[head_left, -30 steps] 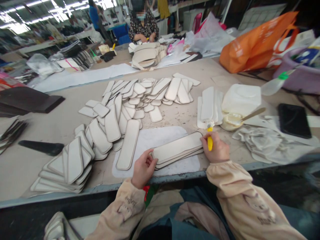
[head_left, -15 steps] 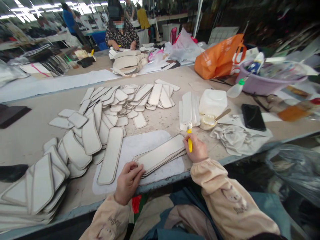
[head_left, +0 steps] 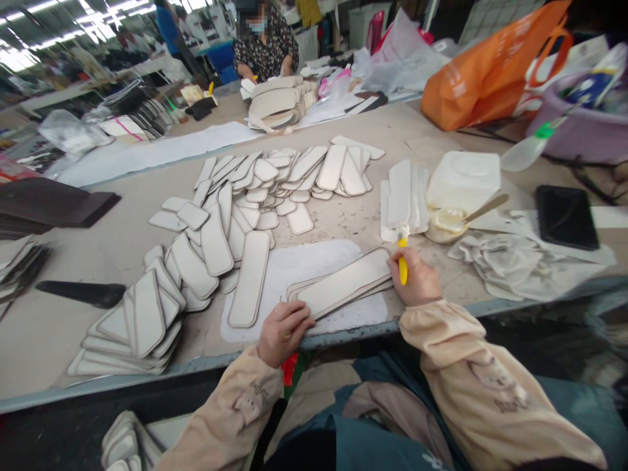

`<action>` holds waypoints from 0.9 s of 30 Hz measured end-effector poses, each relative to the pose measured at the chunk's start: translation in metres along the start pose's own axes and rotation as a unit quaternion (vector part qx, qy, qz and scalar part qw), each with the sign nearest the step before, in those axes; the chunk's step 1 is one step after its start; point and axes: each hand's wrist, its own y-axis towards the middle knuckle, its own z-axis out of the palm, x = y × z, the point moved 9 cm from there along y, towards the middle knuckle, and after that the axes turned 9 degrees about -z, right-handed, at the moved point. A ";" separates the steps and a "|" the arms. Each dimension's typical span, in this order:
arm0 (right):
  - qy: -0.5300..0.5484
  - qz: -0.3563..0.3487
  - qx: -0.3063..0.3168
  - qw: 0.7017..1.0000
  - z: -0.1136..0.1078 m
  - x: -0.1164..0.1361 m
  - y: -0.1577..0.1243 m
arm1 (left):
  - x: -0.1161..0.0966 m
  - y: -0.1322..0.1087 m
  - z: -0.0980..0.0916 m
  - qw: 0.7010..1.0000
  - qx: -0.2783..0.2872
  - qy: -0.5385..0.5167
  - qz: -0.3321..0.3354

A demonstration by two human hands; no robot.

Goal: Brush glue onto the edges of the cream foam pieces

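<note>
My left hand point(head_left: 284, 330) is closed on the near left end of a long white panel point(head_left: 350, 282) with rounded, dark-edged corners. That panel tops a small fanned stack lying on a white sheet point(head_left: 314, 258). In my right hand point(head_left: 417, 278) is a small yellow-handled brush point(head_left: 403, 261), its white-smeared tip pointing away from me. The right fingertips also touch the far right end of the top panel. Left of the stack, a single similar panel point(head_left: 249, 280) lies partly on the sheet.
Many loose panels point(head_left: 216, 239) spread across the table's middle and left. To the right are white pieces point(head_left: 400, 196), a paste cup point(head_left: 447, 222) with a stick, a white container point(head_left: 464, 180), crumpled cloth point(head_left: 495, 261) and a phone point(head_left: 566, 216). A co-worker point(head_left: 267, 49) works opposite.
The view has swung left and down, so everything sits farther right and more of the table's left side shows. Both hands keep their places on the panel and brush.
</note>
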 end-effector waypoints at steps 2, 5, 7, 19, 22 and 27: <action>-0.004 -0.002 -0.001 1.000 -0.001 0.000 0.000 | 0.000 0.000 0.000 1.000 -0.003 0.001 0.003; -0.011 -0.006 -0.002 1.000 -0.001 0.000 0.000 | 0.000 0.000 0.000 1.000 -0.007 -0.002 0.008; -0.012 -0.008 -0.006 1.000 -0.002 0.001 0.000 | 0.001 0.000 0.001 1.000 -0.005 -0.003 0.002; 0.005 -0.017 -0.023 1.000 -0.011 0.009 0.001 | -0.004 0.002 -0.006 0.999 -0.031 0.000 0.016; 0.073 -0.106 -0.046 0.991 -0.021 0.046 -0.001 | -0.004 0.003 -0.006 0.999 -0.042 0.003 0.029; 0.211 -0.291 0.050 0.932 -0.003 0.132 -0.024 | -0.006 0.004 -0.006 0.998 -0.042 0.005 0.049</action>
